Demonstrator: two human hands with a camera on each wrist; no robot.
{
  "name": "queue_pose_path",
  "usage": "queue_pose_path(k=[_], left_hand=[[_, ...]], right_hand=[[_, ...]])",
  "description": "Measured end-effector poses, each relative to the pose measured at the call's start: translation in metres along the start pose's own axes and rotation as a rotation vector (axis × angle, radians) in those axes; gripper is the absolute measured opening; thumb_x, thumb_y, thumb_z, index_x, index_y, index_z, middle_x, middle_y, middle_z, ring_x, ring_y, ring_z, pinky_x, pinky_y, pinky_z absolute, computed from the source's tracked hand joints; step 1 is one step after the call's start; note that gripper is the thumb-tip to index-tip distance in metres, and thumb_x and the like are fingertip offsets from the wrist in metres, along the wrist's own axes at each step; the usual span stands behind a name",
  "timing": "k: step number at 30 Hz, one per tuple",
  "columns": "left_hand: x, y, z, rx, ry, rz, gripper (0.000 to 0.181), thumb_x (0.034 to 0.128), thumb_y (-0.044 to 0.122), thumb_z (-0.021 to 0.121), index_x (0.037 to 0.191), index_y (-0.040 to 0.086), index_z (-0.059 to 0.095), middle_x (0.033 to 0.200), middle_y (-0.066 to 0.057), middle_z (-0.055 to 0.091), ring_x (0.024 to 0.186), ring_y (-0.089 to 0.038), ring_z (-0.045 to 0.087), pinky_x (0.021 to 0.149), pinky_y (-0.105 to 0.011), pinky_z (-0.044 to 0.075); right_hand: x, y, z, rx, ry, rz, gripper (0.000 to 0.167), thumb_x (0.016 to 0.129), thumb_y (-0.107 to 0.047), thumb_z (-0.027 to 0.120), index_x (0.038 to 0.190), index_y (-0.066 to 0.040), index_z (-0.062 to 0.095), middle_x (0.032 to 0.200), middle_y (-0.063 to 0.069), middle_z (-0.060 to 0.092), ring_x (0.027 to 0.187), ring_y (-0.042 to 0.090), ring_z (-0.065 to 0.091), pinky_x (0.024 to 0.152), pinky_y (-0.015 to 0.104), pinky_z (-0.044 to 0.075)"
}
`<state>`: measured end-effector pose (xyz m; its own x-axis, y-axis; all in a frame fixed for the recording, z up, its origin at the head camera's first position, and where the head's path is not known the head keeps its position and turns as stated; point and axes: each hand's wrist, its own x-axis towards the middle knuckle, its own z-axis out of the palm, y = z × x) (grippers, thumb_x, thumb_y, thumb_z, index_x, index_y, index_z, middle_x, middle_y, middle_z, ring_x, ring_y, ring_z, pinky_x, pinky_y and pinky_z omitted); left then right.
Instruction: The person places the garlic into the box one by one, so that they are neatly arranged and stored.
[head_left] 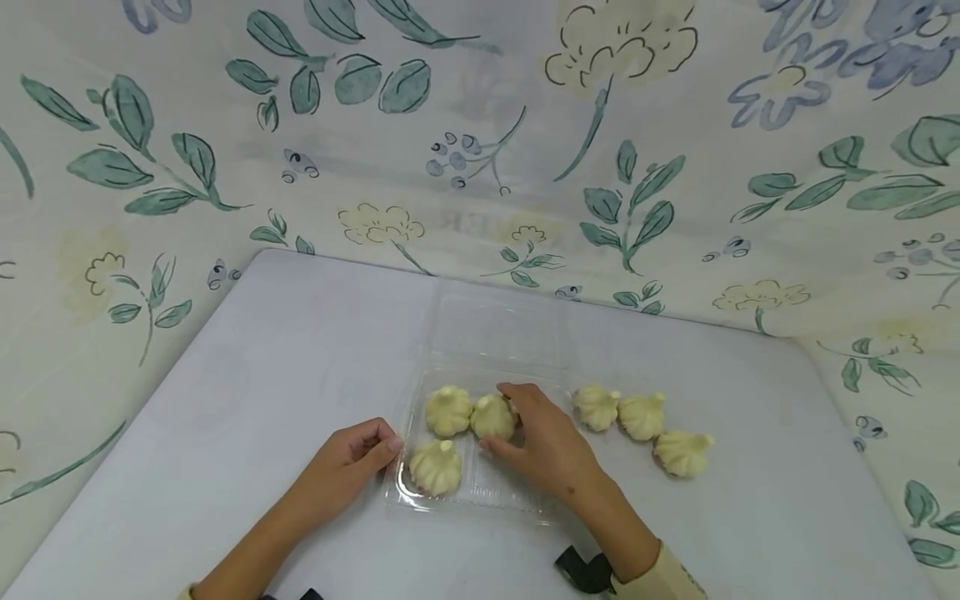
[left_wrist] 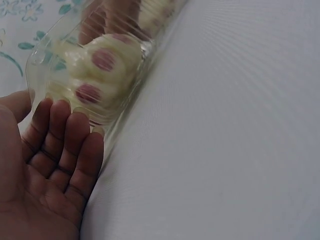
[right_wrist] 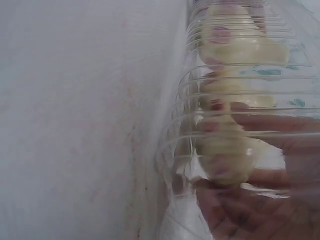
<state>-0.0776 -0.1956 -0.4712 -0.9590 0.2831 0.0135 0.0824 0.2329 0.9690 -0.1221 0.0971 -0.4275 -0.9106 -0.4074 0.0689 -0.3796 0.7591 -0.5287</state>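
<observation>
A clear plastic clamshell box (head_left: 510, 492) lies on the table with its lid (head_left: 498, 329) folded back. My left hand (head_left: 352, 458) pinches the box's left rim; in the left wrist view the thumb and fingers (left_wrist: 75, 135) are on either side of the wall. Inside the box, my right hand (head_left: 551, 442) grips a garlic bulb (head_left: 492, 418) between thumb and fingers. Touching that bulb on its left is a second garlic bulb (head_left: 447, 410), and a third bulb (head_left: 436, 468) sits in the near left corner. Through the ribbed wall, the right wrist view shows the gripped bulb (right_wrist: 225, 155).
Right of the box, three more garlic bulbs (head_left: 642, 417) lie in a slanting row on the white table (head_left: 750, 533). A flower-patterned cloth (head_left: 480, 167) rises behind the table. Dark straps show near both wrists.
</observation>
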Motion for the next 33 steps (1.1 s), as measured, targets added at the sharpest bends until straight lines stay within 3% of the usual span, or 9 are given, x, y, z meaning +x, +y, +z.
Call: queue_pose_path(k=[9, 13, 18, 23, 33], left_hand=[[-0.0017, 0.0032, 0.0006, -0.044, -0.014, -0.018, 0.016, 0.106, 0.014, 0.062, 0.092, 0.007, 0.063, 0.081, -0.002, 0.06, 0.075, -0.014, 0.059, 0.071, -0.027, 0.049], [-0.0022, 0.0069, 0.0048, -0.058, -0.006, -0.032, 0.02, 0.106, 0.014, 0.061, 0.089, 0.005, 0.059, 0.077, -0.002, 0.056, 0.071, -0.015, 0.055, 0.065, -0.028, 0.048], [-0.0021, 0.0074, 0.0073, -0.043, -0.002, -0.063, 0.025, 0.1062, 0.019, 0.062, 0.085, 0.007, 0.056, 0.072, -0.001, 0.055, 0.065, -0.012, 0.053, 0.06, -0.027, 0.047], [-0.0011, 0.0038, 0.0064, -0.028, -0.01, -0.055, 0.026, 0.1064, 0.02, 0.063, 0.084, 0.008, 0.057, 0.071, 0.0, 0.055, 0.063, -0.01, 0.053, 0.06, -0.026, 0.046], [-0.0023, -0.0002, 0.0046, -0.027, -0.021, -0.013, 0.026, 0.1069, 0.019, 0.062, 0.084, 0.008, 0.059, 0.071, -0.002, 0.058, 0.062, -0.014, 0.055, 0.06, -0.027, 0.047]], right_hand=[[-0.0016, -0.003, 0.0007, 0.013, -0.002, -0.018, 0.063, 0.091, -0.031, 0.085, 0.142, -0.006, 0.058, 0.138, 0.006, 0.062, 0.115, 0.016, 0.062, 0.093, 0.037, 0.054], [-0.0014, -0.0035, 0.0022, 0.016, -0.011, -0.032, 0.06, 0.092, -0.028, 0.084, 0.141, -0.004, 0.058, 0.137, 0.006, 0.062, 0.107, 0.013, 0.063, 0.088, 0.035, 0.055], [-0.002, -0.0029, 0.0039, 0.004, -0.008, -0.029, 0.059, 0.092, -0.027, 0.084, 0.141, -0.004, 0.059, 0.136, 0.007, 0.063, 0.101, 0.011, 0.062, 0.085, 0.034, 0.055], [-0.0023, -0.0019, 0.0039, -0.006, -0.008, -0.022, 0.06, 0.092, -0.028, 0.084, 0.141, -0.004, 0.059, 0.135, 0.007, 0.063, 0.1, 0.011, 0.062, 0.084, 0.034, 0.055], [-0.0035, -0.0048, -0.0031, -0.044, -0.024, -0.018, 0.063, 0.091, -0.031, 0.085, 0.141, -0.004, 0.058, 0.14, 0.01, 0.061, 0.124, 0.025, 0.063, 0.099, 0.04, 0.053]])
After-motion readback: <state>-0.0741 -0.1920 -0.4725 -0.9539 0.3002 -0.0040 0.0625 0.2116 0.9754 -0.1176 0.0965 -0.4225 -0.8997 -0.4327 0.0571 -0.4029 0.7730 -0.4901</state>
